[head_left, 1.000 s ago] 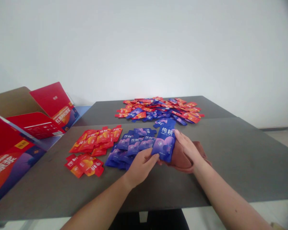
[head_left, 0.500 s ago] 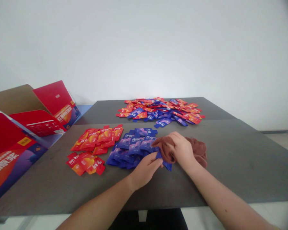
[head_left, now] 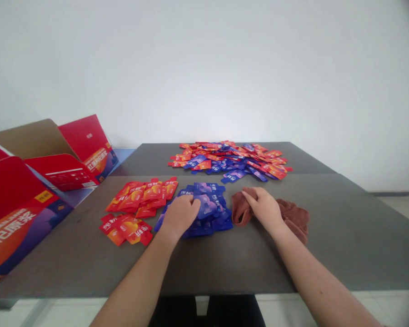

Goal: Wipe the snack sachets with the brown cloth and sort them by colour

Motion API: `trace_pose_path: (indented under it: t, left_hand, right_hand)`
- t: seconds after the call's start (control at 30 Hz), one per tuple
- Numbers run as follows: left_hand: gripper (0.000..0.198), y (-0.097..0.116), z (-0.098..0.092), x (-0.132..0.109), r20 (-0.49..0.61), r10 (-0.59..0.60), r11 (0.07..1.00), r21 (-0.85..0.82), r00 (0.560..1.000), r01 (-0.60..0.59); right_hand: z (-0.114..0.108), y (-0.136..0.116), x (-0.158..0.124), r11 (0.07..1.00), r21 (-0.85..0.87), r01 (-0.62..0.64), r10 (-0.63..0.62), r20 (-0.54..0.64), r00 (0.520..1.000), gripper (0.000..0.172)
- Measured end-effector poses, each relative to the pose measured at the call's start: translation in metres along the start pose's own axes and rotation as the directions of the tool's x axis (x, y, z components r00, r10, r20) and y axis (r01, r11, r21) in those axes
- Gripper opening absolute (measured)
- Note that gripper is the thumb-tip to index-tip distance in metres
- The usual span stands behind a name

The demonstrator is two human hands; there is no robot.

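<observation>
My left hand [head_left: 180, 212] is over the pile of blue sachets [head_left: 199, 229], its fingers closed on the edge of a blue sachet [head_left: 207, 205] at the top; its fingertips are partly hidden. My right hand [head_left: 266, 210] grips a bunched brown cloth [head_left: 241, 210] just right of the pile. Part of the cloth spreads out on the table beyond the right wrist. Left of the blue pile lie red sachets [head_left: 153, 193] with orange fruit pictures, and a smaller group of red sachets [head_left: 127, 228] sits nearer to me.
Across the grey table [head_left: 245, 268], a large mixed heap of red and blue sachets [head_left: 230, 159] lies toward the far end. To the left stand an open red carton [head_left: 63, 170] and a closer red and purple box panel [head_left: 17, 218]. A white wall rises behind.
My left hand has moved left from the cloth onto the blue pile with the sachet. My right hand has drawn the cloth slightly right, apart from the pile.
</observation>
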State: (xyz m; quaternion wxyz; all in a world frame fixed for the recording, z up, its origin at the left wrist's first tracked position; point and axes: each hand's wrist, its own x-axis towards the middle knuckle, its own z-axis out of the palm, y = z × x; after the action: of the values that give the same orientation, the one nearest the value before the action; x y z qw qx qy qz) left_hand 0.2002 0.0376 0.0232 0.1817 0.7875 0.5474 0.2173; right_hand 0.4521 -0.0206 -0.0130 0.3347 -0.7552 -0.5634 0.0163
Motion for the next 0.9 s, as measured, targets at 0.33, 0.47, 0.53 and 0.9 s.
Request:
trace_pose_path:
  t: [0.33, 0.47, 0.53, 0.9]
  left_hand:
    - [0.035, -0.003, 0.024, -0.003, -0.162, 0.244, 0.960, -0.097, 0.956, -0.261]
    - [0.027, -0.001, 0.043, -0.008, -0.083, 0.288, 0.900, -0.317, 0.954, -0.299]
    - [0.023, -0.002, 0.047, -0.009, -0.060, 0.266, 0.905, -0.328, 0.962, -0.271]
    - [0.025, 0.002, 0.042, -0.005, -0.160, 0.403, 0.903, -0.093, 0.901, -0.420]
  right_hand:
    - [0.004, 0.004, 0.000, 0.997, 0.072, 0.019, -0.036, 0.233, 0.972, 0.053]
    - [0.003, 0.000, 0.005, 0.994, 0.111, 0.012, -0.056, 0.410, 0.910, 0.054]
    - [0.001, -0.001, 0.019, 0.998, 0.045, 0.047, -0.063, 0.489, 0.870, 0.049]
    - [0.050, 0.011, 0.113, 0.900, -0.287, 0.330, -0.152, 0.501, 0.852, 0.055]
